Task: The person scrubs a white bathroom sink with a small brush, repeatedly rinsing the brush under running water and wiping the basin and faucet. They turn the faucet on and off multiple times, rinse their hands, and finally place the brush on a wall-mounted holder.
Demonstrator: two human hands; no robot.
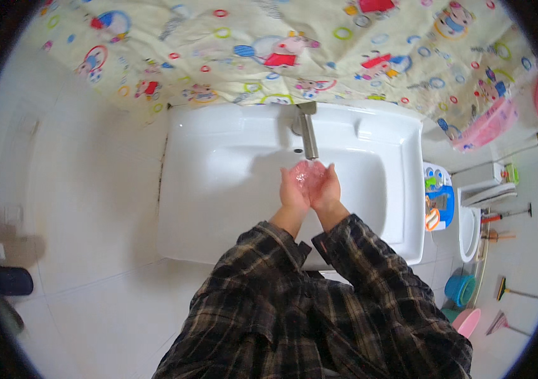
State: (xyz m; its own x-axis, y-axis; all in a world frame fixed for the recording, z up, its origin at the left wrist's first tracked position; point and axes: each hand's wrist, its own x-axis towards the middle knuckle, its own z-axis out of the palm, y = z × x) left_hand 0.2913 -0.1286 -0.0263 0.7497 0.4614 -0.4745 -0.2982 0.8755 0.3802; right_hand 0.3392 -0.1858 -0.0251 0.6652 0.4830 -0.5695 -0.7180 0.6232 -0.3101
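My left hand (294, 187) and my right hand (325, 187) are cupped side by side, palms up, under the spout of a metal faucet (310, 135). Water (301, 176) glistens in the palms. Both hands are above the basin of a white ceramic sink (364, 189), with the thumbs raised at the outer sides. Apart from the water, neither hand holds anything. A small dark overflow hole (298, 151) shows in the basin wall behind the fingertips. Plaid sleeves reach to both wrists.
Behind the sink hangs a cartoon-print curtain (231, 61). At right are a blue-and-white container (447, 201), a toilet (469, 232), a teal bucket (458, 289), a pink basin (468, 322) and a squeegee (501, 289). White tiled wall (89, 189) stands left.
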